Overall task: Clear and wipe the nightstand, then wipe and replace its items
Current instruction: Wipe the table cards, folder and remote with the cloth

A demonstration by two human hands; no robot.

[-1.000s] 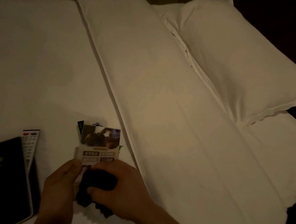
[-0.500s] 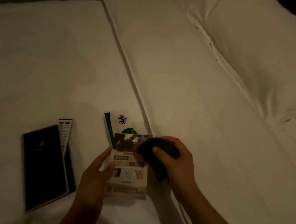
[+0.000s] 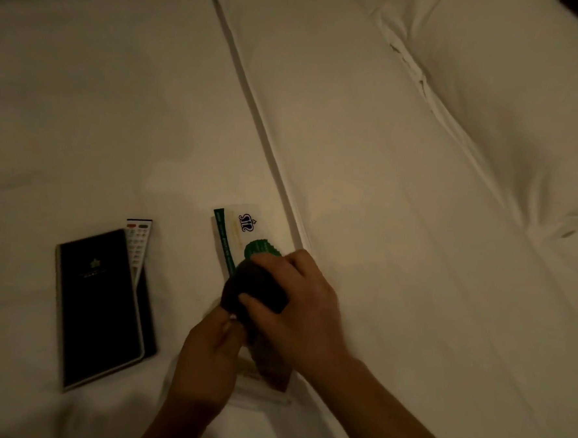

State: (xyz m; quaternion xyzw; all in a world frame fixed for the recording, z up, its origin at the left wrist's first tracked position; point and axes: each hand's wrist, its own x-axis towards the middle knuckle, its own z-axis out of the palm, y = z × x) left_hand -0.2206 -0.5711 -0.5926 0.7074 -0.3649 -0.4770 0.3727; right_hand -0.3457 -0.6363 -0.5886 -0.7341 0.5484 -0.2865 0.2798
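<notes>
My right hand [image 3: 295, 307] grips a bunched dark cloth [image 3: 252, 292] and presses it down on a printed card stand, of which only the lower edge [image 3: 264, 383] shows. My left hand [image 3: 210, 352] holds that stand at its left side, fingers curled on its edge. A white card with a green stripe and a crown logo [image 3: 243, 229] lies on the bed just beyond the cloth. The nightstand is out of view.
A black folder [image 3: 96, 305] lies on the white bed [image 3: 100, 122] to the left, with a white remote control [image 3: 138, 243] partly tucked under its right side. A folded duvet edge [image 3: 271, 150] runs diagonally, and a pillow [image 3: 507, 113] sits at the right.
The right hand slid the cloth from the stand's upper right down over its face, now covering most of it. The left hand stays at the stand's left edge.
</notes>
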